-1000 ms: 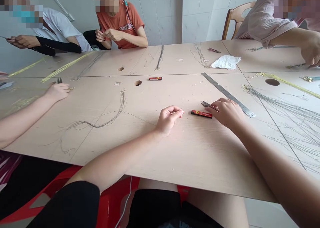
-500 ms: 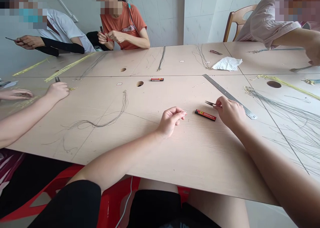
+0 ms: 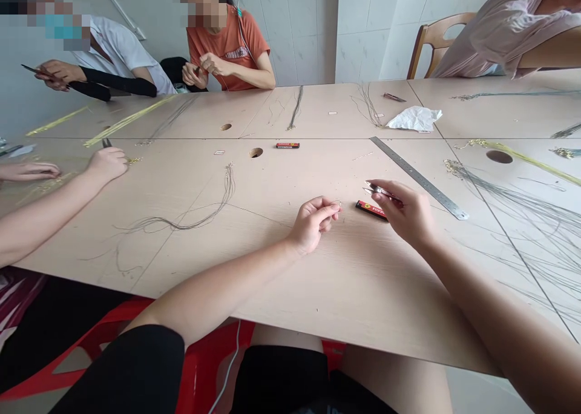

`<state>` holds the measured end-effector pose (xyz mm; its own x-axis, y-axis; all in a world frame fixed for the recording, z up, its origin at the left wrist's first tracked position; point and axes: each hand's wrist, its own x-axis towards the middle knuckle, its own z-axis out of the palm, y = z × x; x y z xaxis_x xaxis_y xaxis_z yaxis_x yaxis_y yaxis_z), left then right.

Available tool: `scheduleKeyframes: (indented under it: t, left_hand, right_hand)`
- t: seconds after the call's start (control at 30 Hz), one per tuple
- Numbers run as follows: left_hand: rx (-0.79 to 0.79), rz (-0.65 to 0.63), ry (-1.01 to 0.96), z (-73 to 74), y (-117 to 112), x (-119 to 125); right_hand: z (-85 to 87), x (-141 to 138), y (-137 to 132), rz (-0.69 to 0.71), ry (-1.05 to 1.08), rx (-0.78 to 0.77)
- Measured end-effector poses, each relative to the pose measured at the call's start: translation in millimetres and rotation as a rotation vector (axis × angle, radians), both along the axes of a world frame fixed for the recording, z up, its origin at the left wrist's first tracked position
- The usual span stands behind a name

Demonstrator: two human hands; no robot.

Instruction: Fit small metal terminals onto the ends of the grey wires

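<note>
My left hand (image 3: 313, 223) is closed in a pinch over the table. A tiny pale end of thin cord (image 3: 338, 204) pokes out past the fingertips, and a thin dark line trails from this hand to the left. In my right hand (image 3: 411, 213) is a pair of thread snips (image 3: 379, 191), its two blade tips apart and pointing left towards my left hand. Just beneath the snips lies a slim red and black lighter (image 3: 370, 209), partly covered by my right hand. A steel ruler (image 3: 420, 178) lies beyond my right hand.
Bundles of thin cord lie left (image 3: 222, 193) and right (image 3: 499, 190) on the table. A second red lighter (image 3: 287, 145), a crumpled tissue (image 3: 415, 118) and round holes (image 3: 256, 152) are farther back. A neighbour's hand (image 3: 108, 161) is at left; several people sit around.
My right hand has lifted slightly and turned, bringing the snips left over the lighter, with both blades now visible. My left hand has barely moved.
</note>
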<state>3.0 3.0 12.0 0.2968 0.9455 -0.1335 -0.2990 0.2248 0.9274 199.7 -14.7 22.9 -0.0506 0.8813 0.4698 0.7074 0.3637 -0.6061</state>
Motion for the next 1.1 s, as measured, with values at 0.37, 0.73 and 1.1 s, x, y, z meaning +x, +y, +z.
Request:
scheduleKeyframes:
  t: [0.37,0.73,1.1]
  left_hand:
    - [-0.053,-0.122,-0.128,-2.3,-1.9,-2.5]
    - [-0.074,-0.186,-0.171,-0.6,-5.3,-2.4]
    - [-0.080,-0.208,-0.218,-0.2,-11.3,0.4]
  right_hand:
    - [-13.5,-17.9,-7.6,0.323,-0.039,0.239]
    - [-15.5,-20.6,-6.5,0.261,-0.159,0.411]
    - [-15.9,-24.0,-2.5,0.326,-0.129,0.587]
